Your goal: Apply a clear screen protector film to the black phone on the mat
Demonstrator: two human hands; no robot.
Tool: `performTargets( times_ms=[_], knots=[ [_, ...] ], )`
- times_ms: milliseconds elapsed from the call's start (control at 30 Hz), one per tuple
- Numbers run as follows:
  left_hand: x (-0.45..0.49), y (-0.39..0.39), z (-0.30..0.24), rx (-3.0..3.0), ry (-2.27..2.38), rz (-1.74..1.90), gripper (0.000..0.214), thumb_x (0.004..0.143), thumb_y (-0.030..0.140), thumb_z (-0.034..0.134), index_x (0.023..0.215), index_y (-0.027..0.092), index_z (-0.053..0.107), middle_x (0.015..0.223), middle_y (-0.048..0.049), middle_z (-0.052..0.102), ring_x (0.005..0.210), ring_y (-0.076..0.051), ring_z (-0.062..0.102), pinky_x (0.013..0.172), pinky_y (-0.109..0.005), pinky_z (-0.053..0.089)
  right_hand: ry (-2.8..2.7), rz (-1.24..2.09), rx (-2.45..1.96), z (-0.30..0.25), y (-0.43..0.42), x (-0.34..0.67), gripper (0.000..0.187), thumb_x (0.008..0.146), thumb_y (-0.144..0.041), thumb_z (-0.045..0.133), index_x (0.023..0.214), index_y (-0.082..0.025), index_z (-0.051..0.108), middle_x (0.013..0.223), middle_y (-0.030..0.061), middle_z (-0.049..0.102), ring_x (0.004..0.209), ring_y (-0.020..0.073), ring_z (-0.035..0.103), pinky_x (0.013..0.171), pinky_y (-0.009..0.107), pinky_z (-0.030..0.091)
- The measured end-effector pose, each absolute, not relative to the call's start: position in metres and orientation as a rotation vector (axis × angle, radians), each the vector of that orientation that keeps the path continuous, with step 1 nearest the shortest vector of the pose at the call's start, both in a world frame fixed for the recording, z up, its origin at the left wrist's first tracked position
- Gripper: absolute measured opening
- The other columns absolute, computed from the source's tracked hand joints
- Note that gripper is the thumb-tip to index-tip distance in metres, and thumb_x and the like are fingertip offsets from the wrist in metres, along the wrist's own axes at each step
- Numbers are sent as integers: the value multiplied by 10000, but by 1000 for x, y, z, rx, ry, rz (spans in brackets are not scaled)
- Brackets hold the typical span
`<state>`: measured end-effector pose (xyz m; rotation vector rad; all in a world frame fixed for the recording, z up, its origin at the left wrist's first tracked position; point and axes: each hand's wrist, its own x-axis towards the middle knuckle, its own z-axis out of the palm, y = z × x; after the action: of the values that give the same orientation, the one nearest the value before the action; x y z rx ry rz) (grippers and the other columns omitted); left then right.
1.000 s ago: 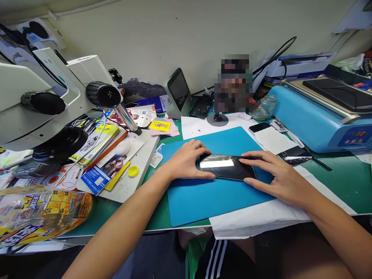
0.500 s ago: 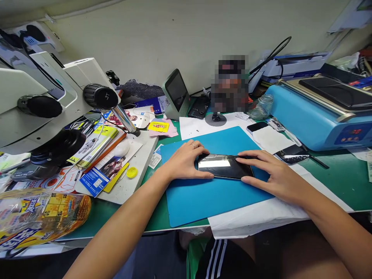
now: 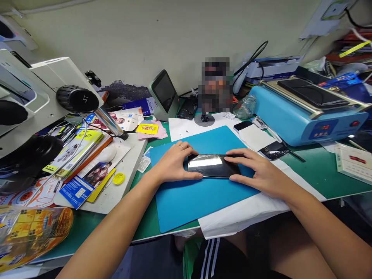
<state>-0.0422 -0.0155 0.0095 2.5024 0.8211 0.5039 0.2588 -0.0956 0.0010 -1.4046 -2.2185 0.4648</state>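
Observation:
A black smartphone, its glossy face up with a bright reflection on it, lies sideways over the blue mat. My left hand grips its left end, thumb along the near edge and fingers along the far edge. At the other end, my right hand holds the phone the same way, thumb near and fingers at the far right corner. The phone's underside is hidden, so whether it rests on the mat or is slightly raised I cannot tell.
Left stand a microscope, booklets and a snack bag. A green-grey display device is at the back. On the right are a blue heating-plate machine, a glass jar, white paper and a small box.
The camera view has turned to the right, so everything appears shifted left. Both hands keep nearly the same hold on the smartphone, which stays at about the same spot over the mat.

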Motion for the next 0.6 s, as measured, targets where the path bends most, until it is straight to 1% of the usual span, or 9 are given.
performTargets(
  times_ms=[133,233,333,467,600],
  knots=[
    [-41,-16,10,2499,827,496,585,751,566,835,1183,223,639,1107,-71,603,1056,-302,562,901,-436,486,-2224,498,-1423,2,-95,261,510,859,-563,675,1304,-315,667,1364,87,623,1232,322,613,1033,484,512],
    [-42,-16,11,2497,834,486,581,756,565,832,1187,228,637,1111,-71,603,1054,-303,564,894,-435,487,-2217,517,-1462,2,-96,261,558,851,-577,678,1355,-346,617,1364,79,621,1220,326,620,995,476,536],
    [-42,-16,12,2494,836,483,576,760,568,827,1190,235,638,1113,-71,605,1058,-306,566,890,-435,489,-2203,507,-1484,3,-97,260,591,847,-589,676,1380,-351,585,1345,78,631,1197,323,632,964,464,550],
    [-41,-16,12,2493,831,484,582,753,563,833,1186,225,643,1110,-73,604,1059,-311,565,889,-437,487,-2198,481,-1469,2,-99,258,587,850,-587,675,1373,-338,584,1316,87,643,1172,326,638,951,471,550],
    [-41,-16,11,2494,832,490,567,756,564,826,1180,232,645,1109,-72,603,1057,-314,564,896,-444,486,-2222,504,-1467,2,-98,259,570,868,-574,666,1380,-343,570,1338,91,617,1201,318,618,987,478,530]
  ],
)
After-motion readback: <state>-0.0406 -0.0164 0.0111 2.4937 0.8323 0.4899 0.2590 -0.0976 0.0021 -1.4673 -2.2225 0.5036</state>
